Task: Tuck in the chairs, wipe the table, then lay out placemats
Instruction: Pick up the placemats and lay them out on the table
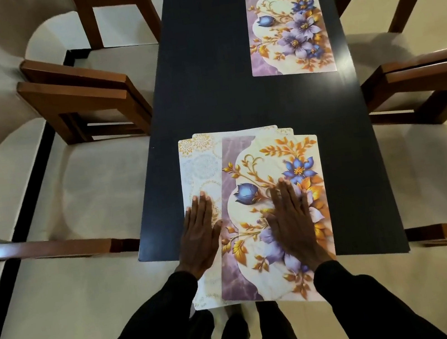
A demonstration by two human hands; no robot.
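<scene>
Risk, near edge: end of the placemat stack (267, 285) hanging past the tabletop (203, 84) towards the legs; likely to tip or slide to the floor if the pressing weight comes off too soon.
Risk, fanned layers: pale bottom mat (200, 161) poking out leftward from under the flowered top mat (273, 155); could drag along together when only one is wanted, ending in a crooked lay.
Risk, far right: laid placemat (288, 31) well apart from both hands; probably safe unless another mat is slid into it.
Left hand (201, 231): released and flat, fingers straight and together, palm down on the pale bottom mat; grasping nothing.
Right hand (294, 216): released and flat, fingers straight, palm down on the flowered top mat beside the blue bud; grasping nothing.
Chairs (82, 100): wooden, drawn close along both long sides of the tabletop.
</scene>
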